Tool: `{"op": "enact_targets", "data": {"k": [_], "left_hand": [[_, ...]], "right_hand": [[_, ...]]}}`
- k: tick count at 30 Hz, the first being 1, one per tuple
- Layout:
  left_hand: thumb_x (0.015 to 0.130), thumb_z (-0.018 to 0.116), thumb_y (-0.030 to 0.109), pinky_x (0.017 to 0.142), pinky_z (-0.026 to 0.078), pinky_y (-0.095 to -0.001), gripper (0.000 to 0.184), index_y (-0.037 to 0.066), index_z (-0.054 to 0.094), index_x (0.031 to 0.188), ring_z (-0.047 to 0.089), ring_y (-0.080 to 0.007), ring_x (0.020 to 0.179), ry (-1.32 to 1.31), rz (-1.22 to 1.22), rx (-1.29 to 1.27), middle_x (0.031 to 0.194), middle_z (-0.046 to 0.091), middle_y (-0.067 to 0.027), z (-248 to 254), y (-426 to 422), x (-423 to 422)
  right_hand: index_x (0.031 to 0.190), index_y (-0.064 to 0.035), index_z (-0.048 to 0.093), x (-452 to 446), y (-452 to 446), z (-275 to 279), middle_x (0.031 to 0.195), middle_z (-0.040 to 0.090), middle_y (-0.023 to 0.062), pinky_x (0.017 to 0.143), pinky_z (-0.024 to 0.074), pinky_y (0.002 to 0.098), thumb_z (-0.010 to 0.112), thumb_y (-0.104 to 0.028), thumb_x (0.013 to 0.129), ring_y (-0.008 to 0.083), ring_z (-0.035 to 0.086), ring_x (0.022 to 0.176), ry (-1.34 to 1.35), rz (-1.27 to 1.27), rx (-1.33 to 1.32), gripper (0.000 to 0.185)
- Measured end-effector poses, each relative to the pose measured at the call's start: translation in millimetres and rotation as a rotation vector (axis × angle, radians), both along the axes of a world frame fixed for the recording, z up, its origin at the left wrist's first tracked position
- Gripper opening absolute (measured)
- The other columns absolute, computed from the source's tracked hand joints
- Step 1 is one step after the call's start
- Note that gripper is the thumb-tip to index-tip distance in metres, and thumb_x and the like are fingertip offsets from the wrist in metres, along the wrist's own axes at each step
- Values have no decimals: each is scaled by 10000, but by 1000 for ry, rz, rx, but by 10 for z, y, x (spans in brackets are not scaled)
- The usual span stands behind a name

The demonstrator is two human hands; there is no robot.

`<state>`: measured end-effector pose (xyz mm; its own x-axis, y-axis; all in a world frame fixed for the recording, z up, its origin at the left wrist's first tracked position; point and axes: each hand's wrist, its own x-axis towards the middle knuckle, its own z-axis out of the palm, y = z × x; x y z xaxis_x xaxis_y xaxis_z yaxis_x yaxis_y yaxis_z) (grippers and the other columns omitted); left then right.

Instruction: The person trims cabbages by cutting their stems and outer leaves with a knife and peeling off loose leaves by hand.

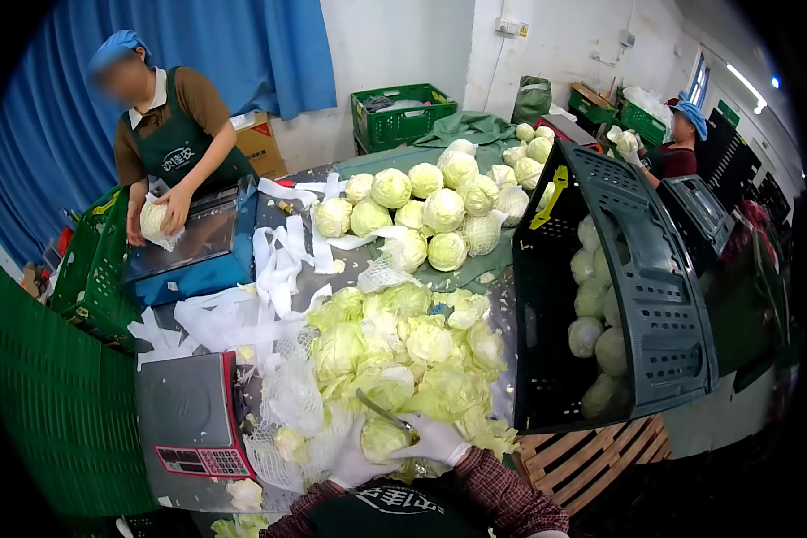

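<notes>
L hand [357, 464], in a white glove, was curled round the left side of a cabbage [384, 442], fingers partly hidden. R hand [435, 439], gloved too, gripped the handle end of a curved knife [387, 415] by the right side of the same cabbage; couldn't tell exactly how the fingers wrapped the handle. The cabbage was nr the close edge of the table [502, 300], just below a big pile of loose leaves [421, 350] & right in front of the wearer's apron [377, 516]. Blade slanted up & left above it; couldn't tell if it touched.

To the L, white netting [291, 386] lay btwn the leaves & a red-edged scale [184, 399]. White strips [282, 255] were strewn farther up. Beyond the pile, lots of whole cabbages [444, 211] sat grouped, some on green cloth [491, 255]. On the R stood a dark crate [663, 296] w/ more cabbages inside, nr a wooden pallet [592, 457].

Far L, a co-worker [184, 143] in blue cap & green apron had both hands on a netted cabbage [157, 220] over a blue box [202, 273]. Far R, another person [677, 157], blue cap too, held something pale.
</notes>
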<state>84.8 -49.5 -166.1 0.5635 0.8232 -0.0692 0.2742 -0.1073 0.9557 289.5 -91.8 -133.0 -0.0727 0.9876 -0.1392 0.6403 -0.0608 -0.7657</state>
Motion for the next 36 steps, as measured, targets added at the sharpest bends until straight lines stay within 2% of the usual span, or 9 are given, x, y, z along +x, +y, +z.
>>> {"op": "enact_targets", "data": {"k": [12,18,20,23,25,28,29,31,36], "left_hand": [[539,917,329,989,427,-349,1108,-46,293,1374,509,-248,1181,-68,-57,45,1271,493,-198,471,149,26],[543,912,320,1015,416,-391,1161,-9,228,1421,488,-282,1215,-64,-17,364,1289,485,-190,1063,484,-34],[564,903,320,1031,407,-414,1154,32,212,1442,483,-286,1226,-330,-49,396,1315,468,-184,1221,578,-60],[596,876,381,1042,406,-446,1139,68,197,1457,461,-311,1249,-622,-100,-9,1374,418,-184,1046,713,-181],[622,857,411,1042,406,-456,1114,72,202,1457,448,-322,1261,-811,-130,-324,1392,400,-185,1052,713,-234],[660,816,472,1039,387,-538,1000,93,301,1429,415,-370,1283,-27,187,541,1410,398,-161,1078,666,-189],[703,779,483,1045,382,-531,951,104,301,1432,410,-361,1291,-669,94,-182,1398,421,-145,1099,686,-193],[745,742,494,1051,378,-525,902,114,301,1434,405,-352,1298,-1268,-21,-934,1387,444,-130,1057,713,-200],[803,686,466,1043,405,-437,838,72,295,1430,422,-278,1296,-882,288,-471,1389,446,-122,759,758,-174]], "right_hand": [[1282,-74,507,270,85,263,1048,639,183,810,503,391,747,-340,685,342,625,934,27,183,90,696],[1088,-63,564,87,176,911,894,656,145,669,518,359,705,-240,739,296,652,768,-12,-285,266,415],[1019,-63,574,266,360,891,813,642,136,615,502,354,708,-229,746,283,646,704,42,-406,392,346],[1000,-56,589,591,555,761,802,629,131,631,492,344,711,-239,749,270,635,710,227,-551,385,334],[1059,-29,590,595,593,675,814,627,117,675,487,299,756,-254,729,209,623,750,-93,-306,248,433],[1054,-41,600,342,535,798,852,620,106,672,476,306,743,-305,753,226,614,752,-15,-379,497,425],[1084,-40,602,275,509,933,953,620,102,675,489,299,755,-356,754,214,623,783,97,-388,347,482],[1083,-39,605,56,469,1146,988,609,100,671,494,292,753,-357,759,206,623,779,295,-302,425,477],[1063,-51,617,-364,607,1359,1080,584,66,649,503,262,752,-332,774,165,614,721,318,-180,641,425]]}}
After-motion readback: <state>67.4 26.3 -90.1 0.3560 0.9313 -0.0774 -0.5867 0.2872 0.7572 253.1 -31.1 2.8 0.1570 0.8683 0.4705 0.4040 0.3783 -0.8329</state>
